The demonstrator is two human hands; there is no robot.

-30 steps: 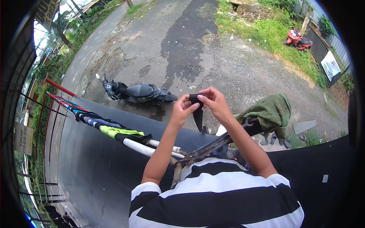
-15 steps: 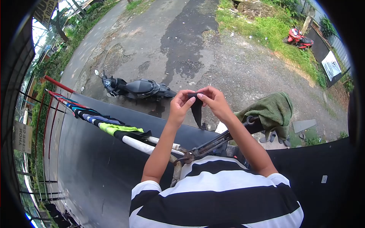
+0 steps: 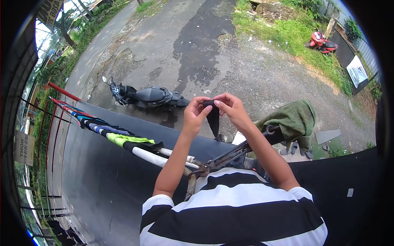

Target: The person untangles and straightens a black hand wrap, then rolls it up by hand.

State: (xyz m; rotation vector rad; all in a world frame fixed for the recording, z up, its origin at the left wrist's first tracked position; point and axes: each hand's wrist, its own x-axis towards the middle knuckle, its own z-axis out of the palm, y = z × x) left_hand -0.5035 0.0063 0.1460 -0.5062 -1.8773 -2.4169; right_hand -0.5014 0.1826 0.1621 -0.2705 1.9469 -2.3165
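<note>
Head view: a black strip (image 3: 212, 117) is pinched at its top in the grip of the left hand (image 3: 193, 117) and the right hand (image 3: 234, 110) — left of the green towel (image 3: 292, 119). Farther left of it, a dark motorcycle (image 3: 152, 95) is parked.

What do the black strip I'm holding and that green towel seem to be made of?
The strip is probably fabric: thin, flat, matte black; the weave is too small to see, so thin rubber is possible. The towel looks like cotton terry, dull and fuzzy, draped in soft folds.
</note>
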